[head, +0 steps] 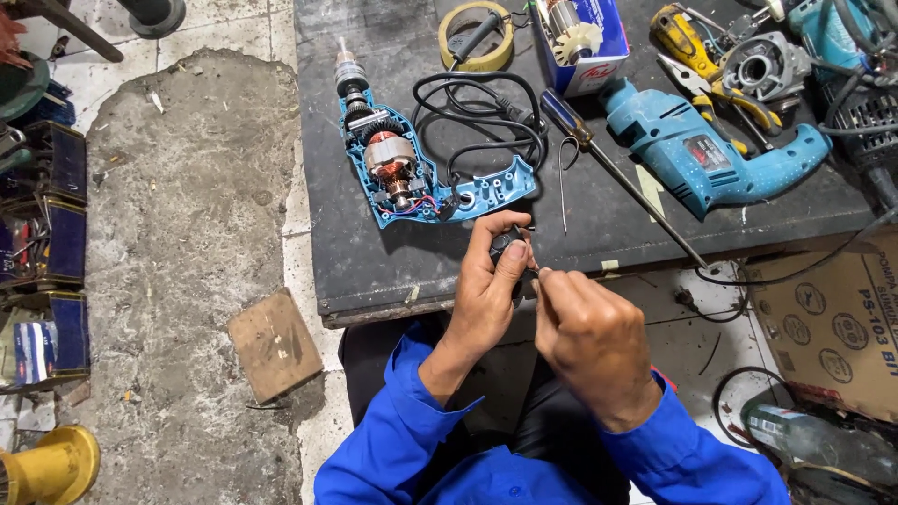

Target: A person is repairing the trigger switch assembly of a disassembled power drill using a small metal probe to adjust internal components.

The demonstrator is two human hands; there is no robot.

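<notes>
The small black plastic switch part (505, 245) sits just below the centre of the frame, at the near edge of the dark worktop (374, 252). The left hand (488, 290) holds it: thumb and forefinger are closed on the part from the left and from below, with the part standing clear above the thumb tip.

The right hand (589, 332) lies to the lower right of the part. Its thumb and forefinger are pinched together at a point just right of the part, on something thin; whether this is a wire end or a small tool cannot be told. The pinch touches or nearly touches the part's right side.

The part's long axis runs roughly up-frame, tilted slightly left. The left hand is the nearer and the carrier; the right hand approaches from the right.

Directly above the hands lies the opened blue drill half-shell with copper-wound armature (402, 168), its black cable (477, 117) coiled to its right. A long-shaft screwdriver with dark handle (617, 173) lies diagonally to the right, well apart from both hands.
</notes>
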